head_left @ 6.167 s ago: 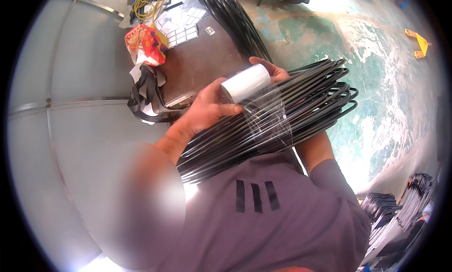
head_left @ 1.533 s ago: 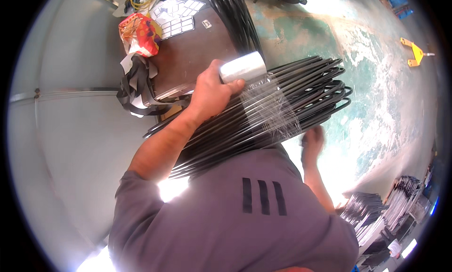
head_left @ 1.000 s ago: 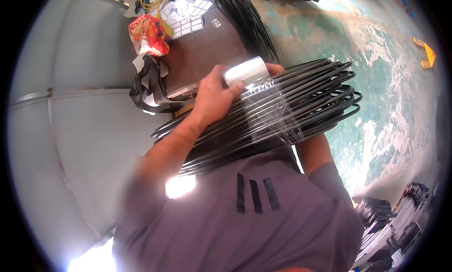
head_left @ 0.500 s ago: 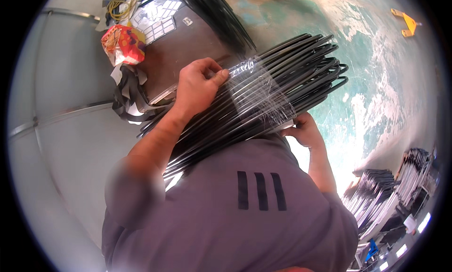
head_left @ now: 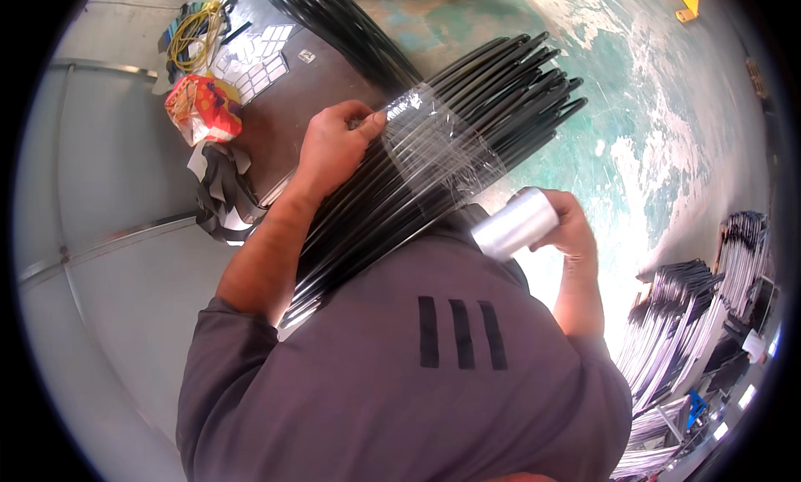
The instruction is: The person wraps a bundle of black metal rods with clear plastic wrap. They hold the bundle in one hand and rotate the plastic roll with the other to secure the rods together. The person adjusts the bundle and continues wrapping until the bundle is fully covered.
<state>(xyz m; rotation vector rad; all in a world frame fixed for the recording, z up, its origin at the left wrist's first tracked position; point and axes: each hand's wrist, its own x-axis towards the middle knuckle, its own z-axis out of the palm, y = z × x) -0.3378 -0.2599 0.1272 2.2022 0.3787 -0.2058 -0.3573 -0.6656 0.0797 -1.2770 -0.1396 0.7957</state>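
A bundle of black metal rods with rounded, looped ends (head_left: 526, 77) lies slantwise in front of my body. Clear stretch film (head_left: 446, 144) is wrapped around its middle. My left hand (head_left: 338, 144) is closed at the bundle's far left side, thumb and fingers pinching the edge of the film. In my right hand (head_left: 571, 219) is a roll of stretch film (head_left: 517, 223), held just off the bundle's near right side. The fingers on the roll's far side are partly hidden by it.
Another bundle of black rods (head_left: 342, 32) lies on the brown table (head_left: 275, 136). Label sheets (head_left: 263, 69), a red and orange bag (head_left: 204, 111), yellow cord (head_left: 192, 36) and black straps (head_left: 221, 190) are at the left. Stacked rods (head_left: 676, 307) stand at the lower right.
My right hand has brought the film roll out from beneath the bundle's near edge into plain view. The left hand keeps its hold on the film. The whole view has shifted slightly.
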